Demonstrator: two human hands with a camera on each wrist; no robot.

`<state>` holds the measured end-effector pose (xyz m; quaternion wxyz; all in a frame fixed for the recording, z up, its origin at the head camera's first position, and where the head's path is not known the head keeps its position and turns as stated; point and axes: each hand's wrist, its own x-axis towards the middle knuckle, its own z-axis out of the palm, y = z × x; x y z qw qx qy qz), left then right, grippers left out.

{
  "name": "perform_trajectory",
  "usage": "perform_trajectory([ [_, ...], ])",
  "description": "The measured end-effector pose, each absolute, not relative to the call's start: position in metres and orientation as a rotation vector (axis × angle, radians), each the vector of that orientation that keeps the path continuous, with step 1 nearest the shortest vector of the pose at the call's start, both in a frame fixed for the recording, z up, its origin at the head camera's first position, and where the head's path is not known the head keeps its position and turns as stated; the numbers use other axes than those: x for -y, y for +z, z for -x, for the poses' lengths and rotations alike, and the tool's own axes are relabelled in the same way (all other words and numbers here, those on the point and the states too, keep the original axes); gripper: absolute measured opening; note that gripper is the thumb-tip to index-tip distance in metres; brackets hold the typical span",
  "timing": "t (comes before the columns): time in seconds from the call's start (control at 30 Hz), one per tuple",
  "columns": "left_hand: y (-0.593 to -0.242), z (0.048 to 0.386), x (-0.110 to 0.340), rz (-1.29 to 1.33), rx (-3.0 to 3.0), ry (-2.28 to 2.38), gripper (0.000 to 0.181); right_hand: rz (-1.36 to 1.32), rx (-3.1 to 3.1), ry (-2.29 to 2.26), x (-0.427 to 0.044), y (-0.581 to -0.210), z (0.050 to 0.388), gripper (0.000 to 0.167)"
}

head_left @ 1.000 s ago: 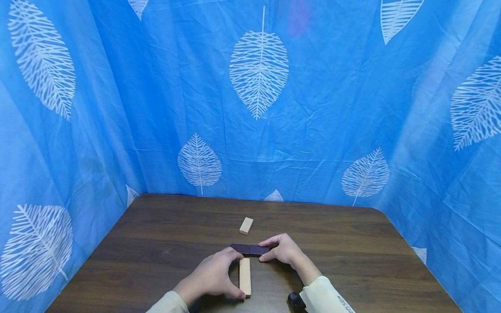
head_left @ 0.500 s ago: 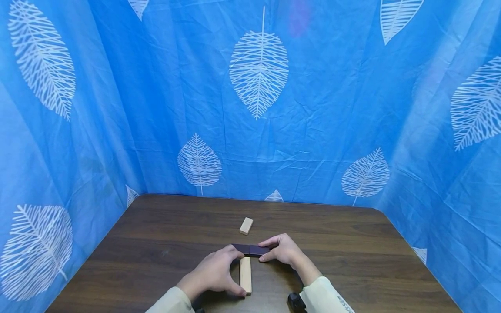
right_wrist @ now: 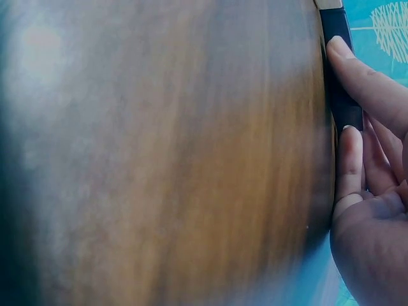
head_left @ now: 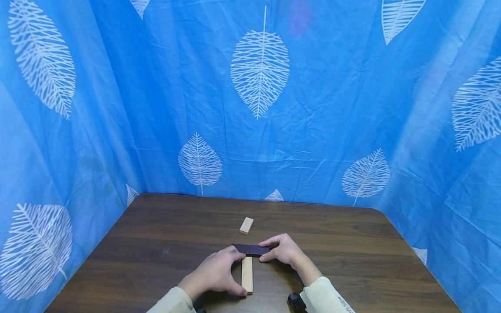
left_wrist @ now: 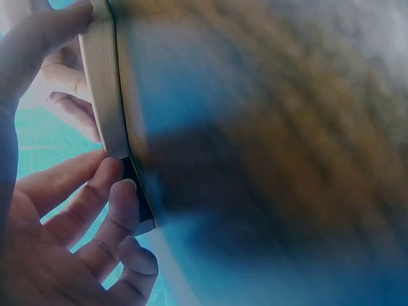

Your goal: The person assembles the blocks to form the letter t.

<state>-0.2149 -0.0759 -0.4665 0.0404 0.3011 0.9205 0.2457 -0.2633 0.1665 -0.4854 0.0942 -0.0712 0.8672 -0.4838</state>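
Observation:
My left hand point(head_left: 214, 273) grips a long pale wooden block point(head_left: 247, 276) lengthwise, thumb at its near end and fingertips by its far end. That far end lies against or just short of two dark blocks, left point(head_left: 241, 248) and right point(head_left: 259, 251), set end to end in a crosswise row. My right hand point(head_left: 288, 253) pinches the right dark block between thumb and fingers. In the left wrist view the pale block point(left_wrist: 108, 89) runs from the thumb to the fingers of my left hand point(left_wrist: 76, 223). The right wrist view shows the thumb of my right hand point(right_wrist: 376, 197) on the dark block point(right_wrist: 336, 70).
A small pale block point(head_left: 246, 226) lies beyond the dark row on the brown wooden table point(head_left: 176, 226). Blue cloth with white leaf prints point(head_left: 258, 74) hangs behind the table and along both sides. A black object point(head_left: 296, 301) shows at my right sleeve.
My left hand and the long pale block have shifted slightly right and away from me, up close to the dark row. My right hand and the right dark block have stayed put.

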Motion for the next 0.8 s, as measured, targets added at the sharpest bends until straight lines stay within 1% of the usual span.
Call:
perform_trajectory([
  [0.23,-0.4657,0.2163,0.0765,-0.914,-2.795,0.76,0.087,0.209,-2.574,-1.428,-0.1671,-0.4857,0.2634,0.035],
  [0.8,-0.4645,0.2156,0.0768,-0.91,-2.813,0.735,0.079,0.202,-2.559,-1.448,-0.1655,-0.484,0.2613,0.036],
])
